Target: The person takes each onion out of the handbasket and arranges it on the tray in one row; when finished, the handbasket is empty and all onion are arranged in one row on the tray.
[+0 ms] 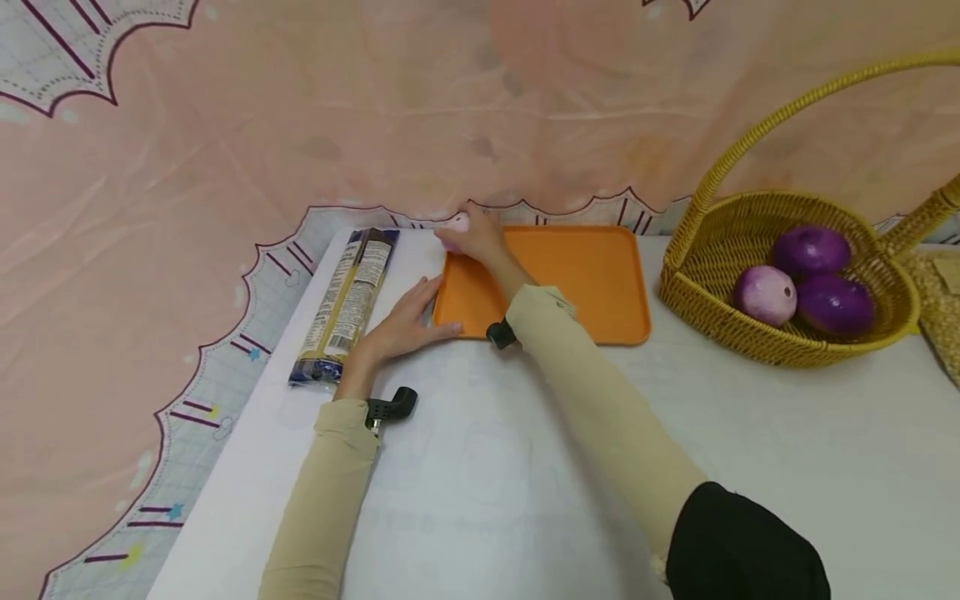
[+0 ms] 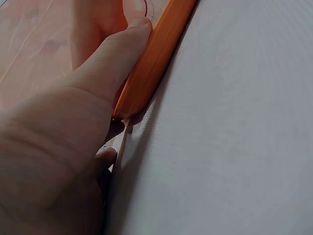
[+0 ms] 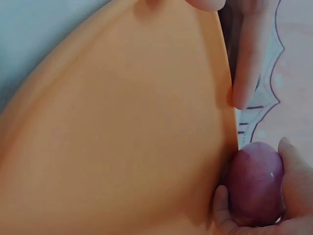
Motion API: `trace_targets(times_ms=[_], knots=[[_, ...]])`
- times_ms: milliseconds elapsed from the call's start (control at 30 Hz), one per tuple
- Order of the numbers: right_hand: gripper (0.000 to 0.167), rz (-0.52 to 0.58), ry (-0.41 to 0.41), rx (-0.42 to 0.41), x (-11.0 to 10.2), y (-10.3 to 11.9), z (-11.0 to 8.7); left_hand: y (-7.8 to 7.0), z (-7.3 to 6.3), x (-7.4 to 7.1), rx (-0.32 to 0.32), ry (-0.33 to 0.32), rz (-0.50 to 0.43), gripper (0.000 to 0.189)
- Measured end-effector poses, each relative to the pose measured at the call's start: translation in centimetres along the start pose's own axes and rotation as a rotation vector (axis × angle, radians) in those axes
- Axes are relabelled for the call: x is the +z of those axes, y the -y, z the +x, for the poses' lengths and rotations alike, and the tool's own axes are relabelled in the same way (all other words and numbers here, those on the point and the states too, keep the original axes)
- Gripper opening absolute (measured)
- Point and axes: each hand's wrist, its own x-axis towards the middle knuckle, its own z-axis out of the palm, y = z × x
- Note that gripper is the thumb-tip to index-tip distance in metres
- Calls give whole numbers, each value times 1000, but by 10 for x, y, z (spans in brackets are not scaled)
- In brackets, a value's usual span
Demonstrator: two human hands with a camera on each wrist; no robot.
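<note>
right fingers (image 3: 295, 182) grasp pinkish-purple round vegetable (image 3: 256, 180); left fingers (image 1: 424, 292) straight against orange rectangular plastic tray (image 1: 585, 283). long blue-gold packet (image 1: 348, 304): barcode (image 1: 342, 342), text (image 1: 367, 285) illegible.

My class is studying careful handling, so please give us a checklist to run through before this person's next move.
1. Right hand grips the purple vegetable: ok.
2. Left hand touches the orange tray: ok.
3. Tray free of arms above: not ok; the right sleeve crosses over it.
4. Packet clear of left wrist: cannot tell; they overlap in the head view.
5. Basket upright, holding three more vegetables: ok.
</note>
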Motion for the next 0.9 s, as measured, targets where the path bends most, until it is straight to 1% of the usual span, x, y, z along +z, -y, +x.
trace_targets(times_ms=[167,267,433,633,767,900], knots=[[67,4,-6,31,4,-1,1,0,0,1,0,-2,0,94],[65,-13,-33,36,8,-3,3,-1,0,2,3,-1,-13,94],[61,-30,-48,47,11,-5,5,-2,-1,5,4,-2,-18,95],[61,-20,-57,62,8,-4,8,-4,-1,4,8,3,-19,94],[61,-7,-55,60,8,-3,10,-2,-1,2,7,-4,-3,93],[62,-7,-63,55,10,-3,11,-2,-2,1,13,-9,-10,93]])
